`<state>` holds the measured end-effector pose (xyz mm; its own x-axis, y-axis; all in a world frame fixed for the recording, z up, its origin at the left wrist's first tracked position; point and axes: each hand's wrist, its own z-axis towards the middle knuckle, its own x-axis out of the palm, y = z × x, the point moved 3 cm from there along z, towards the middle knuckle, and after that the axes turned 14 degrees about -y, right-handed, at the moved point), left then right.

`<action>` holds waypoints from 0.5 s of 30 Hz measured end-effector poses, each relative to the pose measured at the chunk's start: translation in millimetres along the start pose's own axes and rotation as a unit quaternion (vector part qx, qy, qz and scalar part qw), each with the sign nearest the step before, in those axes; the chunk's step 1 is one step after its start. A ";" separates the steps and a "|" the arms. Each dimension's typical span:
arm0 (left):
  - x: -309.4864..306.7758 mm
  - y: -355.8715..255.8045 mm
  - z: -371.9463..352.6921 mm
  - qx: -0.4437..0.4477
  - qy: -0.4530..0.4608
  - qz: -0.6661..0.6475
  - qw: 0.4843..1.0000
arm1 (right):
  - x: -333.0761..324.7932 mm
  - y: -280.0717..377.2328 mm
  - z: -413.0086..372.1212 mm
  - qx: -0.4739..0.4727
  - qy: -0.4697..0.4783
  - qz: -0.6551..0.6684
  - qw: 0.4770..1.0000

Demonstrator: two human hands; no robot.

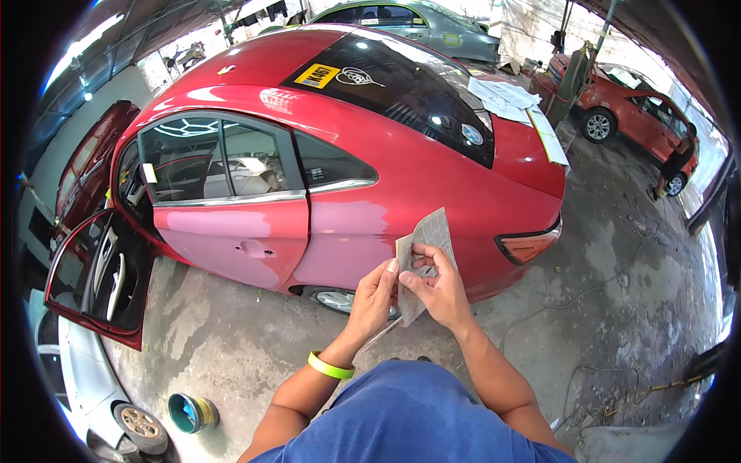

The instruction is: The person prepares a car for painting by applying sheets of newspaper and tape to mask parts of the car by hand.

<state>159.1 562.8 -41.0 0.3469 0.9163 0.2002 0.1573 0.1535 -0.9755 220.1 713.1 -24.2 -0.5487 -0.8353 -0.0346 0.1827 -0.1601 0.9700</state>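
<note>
A folded sheet of grey-brown paper [434, 234] with faint print, like newspaper or the back of sandpaper, is held up in front of me. My left hand [374, 296] pinches its left edge between thumb and fingers. On the other side my right hand [438, 288] grips the same sheet, its fingers partly behind the fold. Beyond both hands stands a red car [440, 185], with dull pinkish patches on its rear door [224, 238] and rear side panel [340, 239]. The hands hide part of its rear wheel [337, 299].
The front door [100, 278] hangs open at left. A bucket [187, 414] and a loose wheel [140, 427] sit on the concrete floor, lower left. Papers [502, 99] lie on the trunk. At right are a cable [575, 305], another red car [629, 108] and a person [679, 160].
</note>
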 end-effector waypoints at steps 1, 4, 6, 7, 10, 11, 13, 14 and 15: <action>2.7 3.6 1.1 -0.001 0.002 -0.001 1.000 | -2.7 -1.5 -0.1 0.002 -0.004 0.004 1.000; 9.8 7.0 2.1 -0.002 0.018 0.001 1.000 | -10.0 -2.4 0.0 0.009 -0.014 0.018 1.000; 15.8 6.0 1.8 0.003 0.028 0.004 1.000 | -15.0 -1.7 -0.4 0.014 -0.017 0.030 0.999; 19.1 4.2 0.6 0.007 0.029 0.005 1.000 | -17.4 -0.4 -0.2 0.017 -0.017 0.034 0.999; 26.0 4.2 0.4 0.012 0.038 0.014 0.999 | -23.8 1.6 0.1 0.015 -0.027 0.047 0.998; 27.7 4.8 0.4 0.012 0.042 0.019 0.999 | -25.2 -1.6 0.6 0.008 -0.036 0.053 0.998; 32.3 6.5 -0.5 0.019 0.041 0.020 0.999 | -28.8 -5.3 0.8 0.003 -0.048 0.057 0.997; 34.4 7.2 -1.1 0.023 0.040 0.020 0.999 | -30.7 -6.5 0.6 0.004 -0.050 0.057 0.997; 36.3 7.4 -1.3 0.028 0.038 0.028 0.998 | -32.6 -6.7 0.7 0.005 -0.053 0.056 0.997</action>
<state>174.0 596.7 -40.9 0.4238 0.8932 0.1501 0.0845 0.1260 -0.9884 236.2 741.8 -29.5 -0.6086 -0.7872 0.0998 0.2397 -0.0625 0.9688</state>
